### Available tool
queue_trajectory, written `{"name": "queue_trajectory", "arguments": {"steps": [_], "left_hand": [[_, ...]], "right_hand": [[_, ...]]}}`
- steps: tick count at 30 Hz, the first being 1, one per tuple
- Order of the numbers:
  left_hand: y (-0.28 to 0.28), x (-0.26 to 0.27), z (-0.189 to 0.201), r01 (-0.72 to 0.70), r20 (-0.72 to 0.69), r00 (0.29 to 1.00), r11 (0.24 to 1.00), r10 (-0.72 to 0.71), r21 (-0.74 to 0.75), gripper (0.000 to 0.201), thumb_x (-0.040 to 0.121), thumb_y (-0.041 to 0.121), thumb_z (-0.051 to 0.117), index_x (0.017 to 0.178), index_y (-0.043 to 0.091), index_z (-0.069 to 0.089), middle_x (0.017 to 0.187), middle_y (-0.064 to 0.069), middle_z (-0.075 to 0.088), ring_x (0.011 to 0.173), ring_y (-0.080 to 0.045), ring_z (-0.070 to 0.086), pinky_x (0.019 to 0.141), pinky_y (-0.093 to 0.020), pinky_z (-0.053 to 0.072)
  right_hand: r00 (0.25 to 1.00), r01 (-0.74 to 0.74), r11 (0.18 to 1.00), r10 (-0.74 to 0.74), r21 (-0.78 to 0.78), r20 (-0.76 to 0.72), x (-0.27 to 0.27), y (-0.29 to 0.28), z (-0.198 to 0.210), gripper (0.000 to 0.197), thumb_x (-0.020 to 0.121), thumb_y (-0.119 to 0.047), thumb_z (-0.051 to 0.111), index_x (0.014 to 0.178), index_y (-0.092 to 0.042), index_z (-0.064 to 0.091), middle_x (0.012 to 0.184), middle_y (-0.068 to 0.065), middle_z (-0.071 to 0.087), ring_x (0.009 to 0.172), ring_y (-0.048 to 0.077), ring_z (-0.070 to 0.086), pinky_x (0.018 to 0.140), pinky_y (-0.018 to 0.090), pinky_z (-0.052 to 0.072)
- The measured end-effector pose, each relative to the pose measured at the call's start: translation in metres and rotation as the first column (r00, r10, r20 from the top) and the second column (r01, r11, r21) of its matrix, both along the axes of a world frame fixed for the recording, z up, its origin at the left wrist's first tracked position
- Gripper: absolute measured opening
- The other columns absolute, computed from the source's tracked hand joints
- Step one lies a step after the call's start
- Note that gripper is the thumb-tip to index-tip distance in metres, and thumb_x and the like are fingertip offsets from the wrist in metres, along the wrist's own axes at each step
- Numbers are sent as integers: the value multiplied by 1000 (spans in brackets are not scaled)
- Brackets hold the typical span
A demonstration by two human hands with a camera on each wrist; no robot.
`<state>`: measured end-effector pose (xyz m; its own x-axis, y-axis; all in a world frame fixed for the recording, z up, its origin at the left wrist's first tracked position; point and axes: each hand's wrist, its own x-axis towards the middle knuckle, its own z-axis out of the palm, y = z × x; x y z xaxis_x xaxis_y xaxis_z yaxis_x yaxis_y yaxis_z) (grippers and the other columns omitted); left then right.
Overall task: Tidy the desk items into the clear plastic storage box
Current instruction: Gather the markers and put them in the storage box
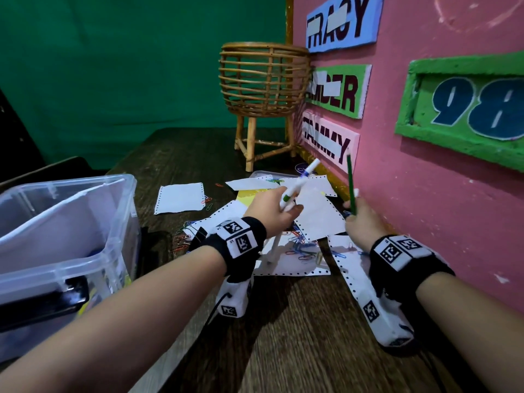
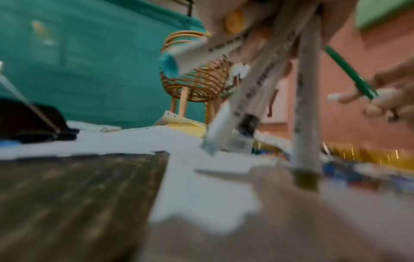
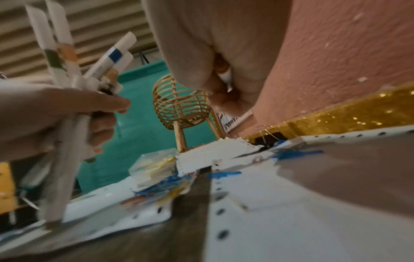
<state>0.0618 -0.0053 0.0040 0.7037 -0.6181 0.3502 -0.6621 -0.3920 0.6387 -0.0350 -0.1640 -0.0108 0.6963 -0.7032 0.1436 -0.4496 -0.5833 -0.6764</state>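
Note:
My left hand (image 1: 272, 207) grips a bundle of several white markers (image 1: 300, 182) above the scattered papers (image 1: 320, 219); the same markers (image 2: 257, 83) fan out in the left wrist view, and in the right wrist view the markers (image 3: 65, 74) stand in that fist. My right hand (image 1: 361, 217) holds a green pencil (image 1: 351, 185) upright beside the pink wall; the pencil (image 2: 349, 72) also shows in the left wrist view. The clear plastic storage box (image 1: 65, 222) stands open at the left, with some items inside. Coloured paper clips (image 1: 300, 245) lie strewn over the sheets.
A wicker basket stand (image 1: 263, 89) stands at the back by the pink wall (image 1: 425, 194) with its name signs. A loose white sheet (image 1: 180, 198) lies on the dark wooden desk (image 1: 297, 321). A gold glitter strip (image 3: 336, 118) runs along the wall's base.

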Motion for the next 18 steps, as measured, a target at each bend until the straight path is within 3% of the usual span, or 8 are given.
{"name": "queue_trajectory", "arguments": {"steps": [1, 3, 5, 8, 11, 13, 16, 18], "left_hand": [[3, -1, 2, 8, -130, 991, 996, -20, -93, 16, 84, 29, 65, 84, 16, 55, 72, 1, 59, 66, -15, 57, 57, -22, 44], [6, -4, 6, -34, -410, 907, 953, -98, -302, 18, 78, 28, 73, 83, 15, 61, 75, 0, 62, 66, -14, 59, 58, -21, 49], [11, -12, 10, -65, -517, 836, 904, -182, -423, 19, 75, 24, 76, 84, 13, 64, 75, -3, 62, 63, -12, 57, 55, -21, 49], [20, -27, 12, -4, -532, 793, 871, -297, -492, 17, 75, 10, 75, 89, 7, 67, 70, -1, 65, 55, -7, 62, 50, -19, 51], [31, -34, 11, -17, -530, 801, 875, -277, -483, 8, 75, 6, 74, 80, 6, 69, 66, -2, 65, 54, -14, 62, 51, -26, 52], [38, -35, 11, -96, -525, 826, 868, -204, -488, 12, 77, 9, 73, 72, 8, 63, 61, -1, 61, 55, -18, 59, 56, -28, 52], [52, -37, 13, -157, -556, 810, 844, -188, -513, 12, 80, 8, 68, 72, 7, 59, 56, 1, 58, 46, -7, 56, 47, -15, 44], [57, -38, 13, -164, -608, 767, 855, -202, -491, 8, 80, 12, 67, 78, 6, 62, 69, -10, 61, 56, -17, 57, 55, -23, 43]], "right_hand": [[996, -78, 996, 75, 42, 53, -3, 9, 2, 35, 90, 2, 41, 118, -16, 49, 105, 10, 57, 81, 25, 57, 61, 31, 46], [967, -232, 967, 218, 109, 130, -9, 29, 6, 28, 92, -1, 42, 109, -22, 50, 98, 5, 56, 68, 14, 51, 55, 26, 40], [928, -362, 923, 344, 132, 139, -15, 50, 11, 31, 92, 0, 43, 107, -26, 44, 92, 1, 57, 65, 5, 51, 58, 24, 42], [873, -483, 867, 466, 123, 142, -21, 80, 17, 47, 88, 7, 42, 117, -28, 30, 95, -2, 59, 69, 6, 58, 59, 23, 48], [865, -498, 858, 480, 123, 147, -23, 97, 17, 51, 88, 4, 43, 128, -21, 26, 101, -4, 56, 77, 15, 59, 65, 31, 51], [866, -497, 857, 480, 133, 143, -25, 103, 15, 45, 91, 2, 41, 130, -18, 30, 98, -4, 55, 77, 13, 59, 66, 27, 51], [885, -451, 881, 423, 139, 193, -26, 106, 16, 24, 95, -9, 43, 119, -13, 48, 95, 2, 59, 75, 17, 59, 82, 38, 52], [878, -458, 873, 414, 166, 242, -28, 110, 19, 18, 97, -13, 42, 112, -13, 52, 101, 3, 59, 86, 18, 58, 90, 37, 46]]}}
